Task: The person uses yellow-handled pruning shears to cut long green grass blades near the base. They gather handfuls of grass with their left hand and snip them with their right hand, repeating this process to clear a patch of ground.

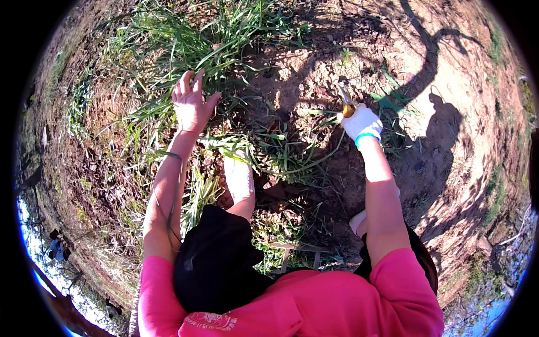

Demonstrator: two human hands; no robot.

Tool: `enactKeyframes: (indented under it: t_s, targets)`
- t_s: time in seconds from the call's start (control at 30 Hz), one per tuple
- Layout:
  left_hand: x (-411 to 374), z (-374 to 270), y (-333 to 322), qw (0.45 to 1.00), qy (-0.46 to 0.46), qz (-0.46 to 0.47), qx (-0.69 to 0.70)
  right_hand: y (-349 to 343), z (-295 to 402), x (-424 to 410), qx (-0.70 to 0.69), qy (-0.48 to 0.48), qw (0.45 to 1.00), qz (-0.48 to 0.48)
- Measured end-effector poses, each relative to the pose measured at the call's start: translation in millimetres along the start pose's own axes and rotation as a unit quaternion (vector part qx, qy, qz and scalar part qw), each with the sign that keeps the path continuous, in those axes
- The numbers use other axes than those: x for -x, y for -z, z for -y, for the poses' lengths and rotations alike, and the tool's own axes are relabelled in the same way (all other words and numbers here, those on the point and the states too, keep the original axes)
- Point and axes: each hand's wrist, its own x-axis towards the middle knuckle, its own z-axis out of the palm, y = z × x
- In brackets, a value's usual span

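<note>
My left hand (pixel 191 105) is bare, its fingers spread and nothing in them. It is at the near edge of a clump of long green grass (pixel 181 38). Thin grass blades lie across my left forearm. My right hand, in a white knit glove (pixel 363 123) with a blue cuff, grips a small bladed hand tool (pixel 348 108). Its yellow-brown handle end and metal blade show, the blade directed away from me; the glove hides the rest. Cut grass (pixel 294 164) lies in a loose pile between my hands, beside my light-coloured shoe (pixel 238 172).
Part of a low stool-like frame (pixel 297 247) shows between my legs. Broad green leaves (pixel 389 99) grow right of the glove. Dry leaves and stems litter the bare soil (pixel 425 122). Tree-branch shadows cross the right side, and a person's shadow falls there too.
</note>
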Motion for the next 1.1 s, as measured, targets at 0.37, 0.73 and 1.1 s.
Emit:
enactKeyframes:
  t_s: [0.37,0.73,1.1]
  targets:
    - [14,48,27,0.997,-0.015,-0.043,0.064,-4,19,-28,0.066,0.1,0.991,-0.054]
    - [152,6,107,0.965,0.079,0.001,0.25,-55,-58,-8,-0.576,-0.113,0.783,0.204]
    - [76,-69,70,0.929,-0.14,0.124,0.318,-24,57,87,-0.814,0.004,0.446,0.373]
